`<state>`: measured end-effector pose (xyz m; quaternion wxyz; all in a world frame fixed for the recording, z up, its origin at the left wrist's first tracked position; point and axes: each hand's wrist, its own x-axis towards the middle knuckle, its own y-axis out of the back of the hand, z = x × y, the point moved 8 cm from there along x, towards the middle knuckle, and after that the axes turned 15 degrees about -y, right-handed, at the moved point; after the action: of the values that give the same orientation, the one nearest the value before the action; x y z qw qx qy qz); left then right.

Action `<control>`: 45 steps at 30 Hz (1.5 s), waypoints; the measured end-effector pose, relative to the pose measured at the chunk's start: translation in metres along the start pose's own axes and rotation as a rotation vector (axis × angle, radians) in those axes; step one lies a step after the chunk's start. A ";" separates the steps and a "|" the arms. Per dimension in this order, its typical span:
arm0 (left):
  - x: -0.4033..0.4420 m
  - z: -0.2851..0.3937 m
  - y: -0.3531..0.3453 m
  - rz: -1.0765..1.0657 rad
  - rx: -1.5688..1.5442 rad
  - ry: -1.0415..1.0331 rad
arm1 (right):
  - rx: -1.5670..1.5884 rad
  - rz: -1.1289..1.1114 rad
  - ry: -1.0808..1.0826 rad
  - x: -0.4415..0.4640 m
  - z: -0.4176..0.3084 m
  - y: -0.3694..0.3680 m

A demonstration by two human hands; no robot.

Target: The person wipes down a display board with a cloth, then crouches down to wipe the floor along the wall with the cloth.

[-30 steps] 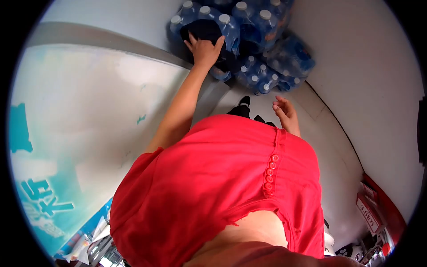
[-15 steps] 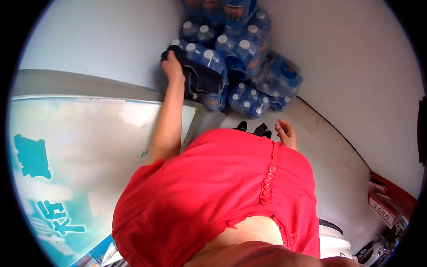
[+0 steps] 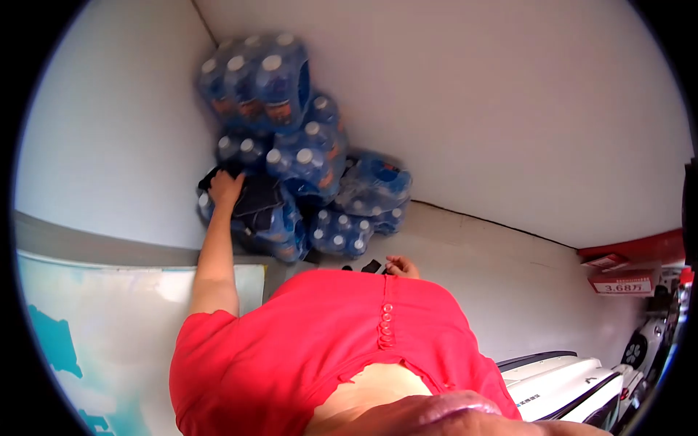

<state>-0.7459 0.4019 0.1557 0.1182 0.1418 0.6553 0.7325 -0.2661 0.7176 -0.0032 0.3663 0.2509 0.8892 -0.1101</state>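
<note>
My left hand (image 3: 226, 190) reaches forward and holds a dark navy cloth (image 3: 256, 195), its fingers closed over the cloth's upper left part. The cloth drapes over a shrink-wrapped pack of blue water bottles with white caps (image 3: 282, 231) and hides many of its tops. My right hand (image 3: 402, 267) hangs low in front of my red shirt (image 3: 327, 312), with its fingers loosely bent and apart. Nothing shows in it. A small dark piece (image 3: 371, 267) is visible beside its fingertips; I cannot make out what it is.
More bottle packs (image 3: 254, 83) are stacked in the wall corner, with a smaller pack (image 3: 340, 232) on the floor. A white panel with teal markings (image 3: 131, 312) stands at left. White vehicle bodywork (image 3: 560, 381) and a red price sign (image 3: 622, 285) are at right.
The view has tilted up and turned right, showing more of the stack and the vehicle. My left hand remains on the cloth, which now lies flatter across the pack. My right hand stays low.
</note>
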 end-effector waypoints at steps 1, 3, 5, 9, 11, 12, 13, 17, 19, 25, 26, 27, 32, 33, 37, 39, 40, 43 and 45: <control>0.005 -0.004 0.002 0.083 -0.014 -0.050 | 0.027 -0.014 -0.009 0.004 0.007 0.003; 0.012 -0.010 0.002 0.190 -0.035 -0.104 | 0.077 0.007 0.007 0.010 0.015 0.014; 0.024 -0.024 0.001 0.240 0.005 -0.070 | 0.013 -0.014 0.035 0.013 0.020 0.019; 0.010 -0.013 0.077 0.338 0.192 0.109 | 0.099 0.053 0.007 0.009 0.029 0.025; -0.002 -0.006 0.082 0.460 0.384 0.085 | 0.071 0.095 0.023 -0.005 0.013 0.029; -0.004 -0.015 0.070 0.581 0.452 0.014 | 0.038 0.130 0.041 -0.010 0.011 0.030; -0.011 -0.014 0.058 0.412 0.377 0.061 | 0.025 0.133 0.054 -0.007 0.014 0.030; 0.031 -0.087 -0.017 0.049 0.212 0.059 | 0.034 0.141 0.069 0.010 0.036 0.028; 0.027 -0.081 -0.001 0.066 0.147 0.020 | 0.001 0.136 0.036 -0.004 0.025 0.027; 0.006 -0.056 0.062 0.287 -0.079 0.154 | -0.038 0.168 -0.016 -0.032 0.012 0.023; -0.006 -0.046 0.075 0.360 -0.090 0.306 | -0.055 0.197 -0.021 -0.034 0.010 0.026; -0.016 -0.028 0.090 0.440 -0.050 0.309 | -0.065 0.201 -0.025 -0.034 0.013 0.025; 0.009 -0.013 0.035 0.264 0.164 0.072 | -0.067 0.185 -0.085 -0.045 0.016 0.016; -0.006 0.016 0.034 0.263 0.243 -0.048 | -0.043 0.181 -0.086 -0.049 0.016 0.015; -0.015 0.037 0.034 0.189 0.352 -0.096 | -0.005 0.217 -0.103 -0.067 0.019 0.013; -0.001 0.016 0.035 0.243 0.227 -0.084 | 0.006 0.238 -0.108 -0.068 0.031 0.014; 0.007 -0.001 0.038 0.297 0.100 -0.059 | 0.051 0.238 -0.139 -0.076 0.033 0.017; 0.021 -0.029 0.058 0.518 -0.341 -0.090 | 0.123 0.287 -0.090 -0.079 0.040 0.024; 0.000 -0.007 0.095 0.666 -0.446 -0.148 | 0.133 0.275 -0.129 -0.082 0.037 0.027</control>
<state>-0.7476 0.3846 0.2491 -0.0509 0.3695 0.3883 0.8427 -0.1803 0.6967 0.0282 0.4168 0.3864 0.8119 -0.1335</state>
